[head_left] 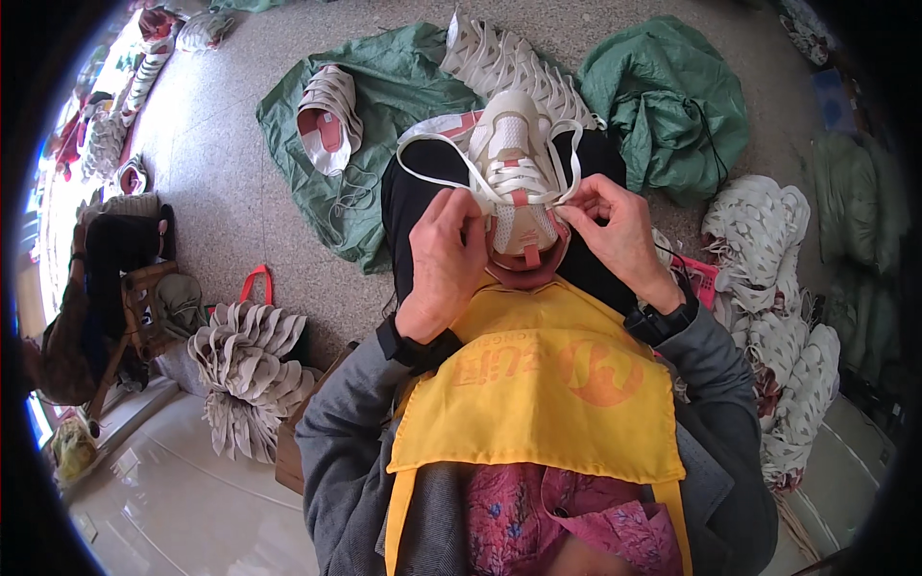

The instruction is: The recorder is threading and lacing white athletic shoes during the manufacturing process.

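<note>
A white and pink sneaker upper [520, 144] rests on my lap, toe pointing away from me and its pink-lined opening toward my apron. White shoelace [423, 180] crosses its front and bows out in a loop on either side. At the shoe's left edge, my left hand [444, 252] is closed with fingertips pinched by the lace. On the other side, my right hand [615, 235] grips the lace between thumb and forefinger, the other fingers curled. What lies inside the left fingers is partly hidden.
A green sack [288, 125] lies spread ahead, bearing another shoe upper [329, 120]. Behind my knees is a row of stacked white uppers [509, 62], beside a bunched green sack [663, 106]. More stacks stand right [759, 240] and left [252, 360]. A person [106, 259] sits far left.
</note>
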